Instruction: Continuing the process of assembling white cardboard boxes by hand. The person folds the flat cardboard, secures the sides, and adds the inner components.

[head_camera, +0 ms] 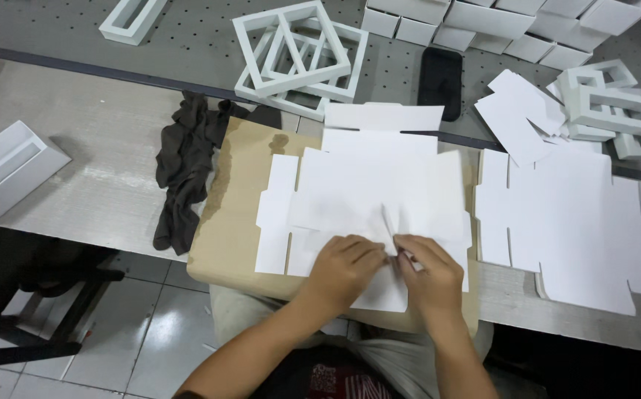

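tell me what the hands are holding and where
Both the left hand and right hand pinch a raised flap at the near edge of the white card blank.

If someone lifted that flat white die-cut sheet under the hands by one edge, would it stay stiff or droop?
The flat white die-cut sheet would probably droop a little: it looks thin and is slit into flaps. It seems light for its spread, lying flat on the brown cardboard. Its flaps likely bend easily, since the left hand and right hand are pinching one up.

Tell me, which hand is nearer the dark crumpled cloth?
Left. The left hand is on the white card, right of the cloth; the right hand lies farther right.
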